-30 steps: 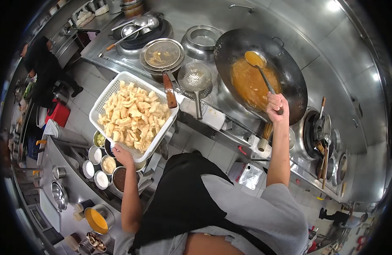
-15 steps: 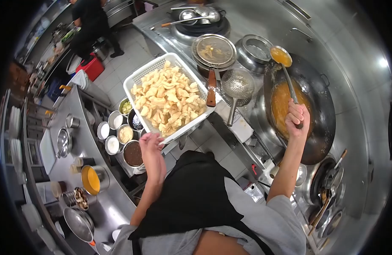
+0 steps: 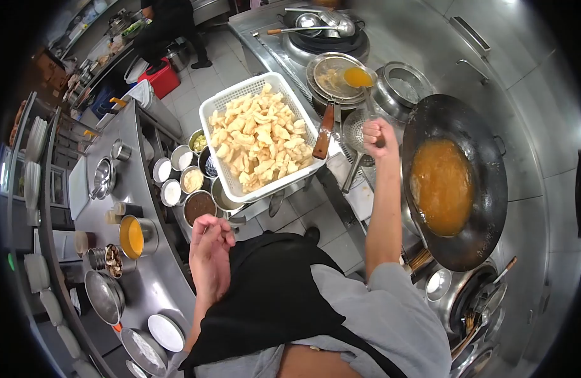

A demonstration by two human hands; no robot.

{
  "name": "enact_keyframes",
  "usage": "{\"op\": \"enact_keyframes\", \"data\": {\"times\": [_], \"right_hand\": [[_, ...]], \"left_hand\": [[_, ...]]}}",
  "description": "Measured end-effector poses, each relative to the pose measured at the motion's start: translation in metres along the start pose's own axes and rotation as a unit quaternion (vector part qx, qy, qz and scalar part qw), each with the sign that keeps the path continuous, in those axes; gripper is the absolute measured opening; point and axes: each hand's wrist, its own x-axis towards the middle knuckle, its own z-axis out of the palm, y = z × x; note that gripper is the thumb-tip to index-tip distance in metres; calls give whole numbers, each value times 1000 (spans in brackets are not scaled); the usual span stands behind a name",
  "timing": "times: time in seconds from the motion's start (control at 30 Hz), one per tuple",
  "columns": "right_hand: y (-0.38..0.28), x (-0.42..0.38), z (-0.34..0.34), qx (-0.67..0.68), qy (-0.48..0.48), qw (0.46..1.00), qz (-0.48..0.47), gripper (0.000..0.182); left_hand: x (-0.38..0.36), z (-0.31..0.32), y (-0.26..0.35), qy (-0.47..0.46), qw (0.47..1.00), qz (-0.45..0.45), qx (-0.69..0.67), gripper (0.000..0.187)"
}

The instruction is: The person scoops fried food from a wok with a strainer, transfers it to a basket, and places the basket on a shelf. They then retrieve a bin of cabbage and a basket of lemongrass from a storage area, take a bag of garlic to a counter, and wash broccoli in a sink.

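My right hand (image 3: 380, 137) is closed round the handle of a ladle (image 3: 358, 77), whose bowl is full of orange liquid and hangs over a round mesh strainer (image 3: 331, 70). To its right stands a large black wok (image 3: 485, 233) with orange-brown liquid (image 3: 443, 189) in it. My left hand (image 3: 212, 255) is held in the air in front of the apron, fingers loosely bent and nothing in them. Ahead of it is a white plastic basket (image 3: 208, 112) heaped with pale golden fried pieces (image 3: 262, 142). Below my right hand lies a perforated skimmer (image 3: 356, 129).
Several small seasoning containers (image 3: 199, 206) stand left of the basket. A steel counter (image 3: 155, 302) on the left holds a pot of yellow liquid (image 3: 134, 238) and bowls. More woks and utensils (image 3: 485, 302) are at lower right. A person in black (image 3: 171, 31) stands far back.
My right hand has swung the full ladle left, from above the wok to above the strainer. My left hand has drawn back from the basket's edge. The view has shifted too.
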Motion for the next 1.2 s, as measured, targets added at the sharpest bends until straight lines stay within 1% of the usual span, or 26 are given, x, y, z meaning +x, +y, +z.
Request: {"op": "enact_keyframes", "data": {"times": [0.03,0.07,0.1,0.13,0.17,0.2,0.23,0.27,0.3,0.33,0.37,0.43,0.47,0.53,0.6,0.67,0.7,0.77,0.8,0.87,0.9,0.97,1.07,1.1,1.13,1.2], "right_hand": [[5,6,-5,-81,46,996,4,7],[10,7,-10,-78,45,996,4,7],[15,7,-15,-263,126,955,-46,7],[22,7,-12,-438,202,871,-94,7],[29,6,-10,-507,285,803,-135,5],[31,1,-12,-507,285,803,-134,5],[31,-6,-15,-585,304,734,-165,5],[30,-15,-18,-656,321,655,-195,6],[27,-25,-19,-690,338,608,-203,13],[27,-40,-20,-667,333,626,-230,13],[30,-56,-19,-643,326,644,-257,13],[45,-104,21,-562,335,702,-280,10],[46,-128,32,-555,333,710,-278,10],[43,-176,40,-507,364,728,-283,21],[39,-224,44,-489,418,706,-298,21],[35,-269,39,-492,478,656,-315,18],[32,-291,30,-504,499,632,-311,17],[33,-327,26,-506,554,586,-307,11],[31,-344,20,-499,571,573,-310,11],[22,-375,-9,-528,610,520,-281,8],[19,-387,-24,-525,616,514,-282,8],[17,-405,-49,-559,652,437,-268,6],[30,-401,-55,-520,675,449,-268,10],[30,-402,-68,-492,666,489,-274,11],[32,-401,-66,-490,667,489,-275,11],[37,-397,-64,-237,573,712,-331,8]], "left_hand": [[0,4,-2,2,1000,0,3,9],[3,9,-3,-19,1000,-3,7,10],[9,13,-4,-41,999,-4,11,10],[17,13,-6,-41,999,-1,12,10],[27,9,-13,-48,998,22,44,11],[39,4,-22,-56,995,43,75,12],[56,-5,-33,-37,989,69,123,13],[77,-17,-47,-40,989,68,122,13],[100,-32,-63,-6,972,125,201,15],[121,-47,-79,28,944,180,276,17],[144,-67,-98,26,944,179,274,17],[178,-99,-124,135,865,207,436,21],[180,-98,-122,125,867,206,436,21],[173,-79,-111,92,873,230,420,23],[164,-60,-113,22,905,218,365,21],[159,-39,-114,-61,945,82,309,21],[160,-27,-118,-98,949,30,299,23],[167,-1,-129,-175,940,-14,293,27],[171,14,-134,-203,933,-38,294,29],[182,43,-147,-238,922,-59,299,33],[190,57,-153,-258,914,-67,307,36],[208,78,-167,-257,903,-56,340,40],[232,98,-190,-241,883,-10,403,42],[239,101,-197,-229,872,21,432,41],[245,102,-205,-231,871,22,433,41],[250,104,-213,-235,892,26,385,39]]}}
